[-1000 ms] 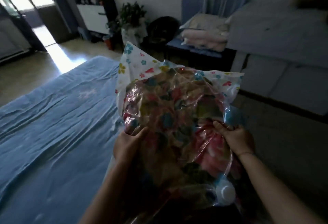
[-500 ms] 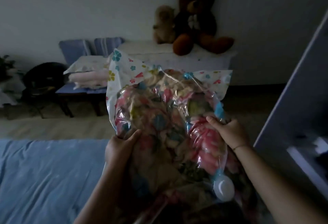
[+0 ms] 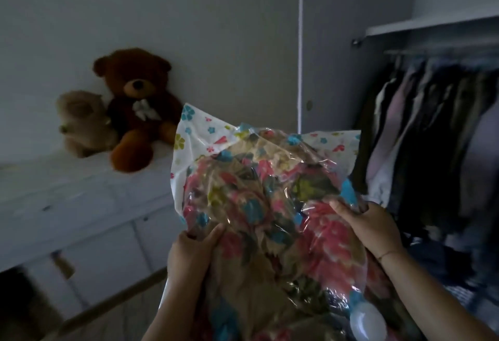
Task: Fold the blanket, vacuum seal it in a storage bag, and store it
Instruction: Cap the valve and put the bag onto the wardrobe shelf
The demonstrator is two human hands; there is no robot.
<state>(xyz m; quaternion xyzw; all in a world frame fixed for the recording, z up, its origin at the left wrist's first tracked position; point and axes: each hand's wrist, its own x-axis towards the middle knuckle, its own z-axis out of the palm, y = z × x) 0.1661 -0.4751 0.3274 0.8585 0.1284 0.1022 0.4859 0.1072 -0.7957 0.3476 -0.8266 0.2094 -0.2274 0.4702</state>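
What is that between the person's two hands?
In the head view, the clear storage bag with the floral blanket inside fills the gap; the left hand and right hand grip its sides.

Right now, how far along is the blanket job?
Done: the blanket looks packed tight inside the storage bag. In hand: the left hand and right hand grip the bag's sides, holding it up before the open wardrobe. Left: setting it inside; it rests on no shelf yet.
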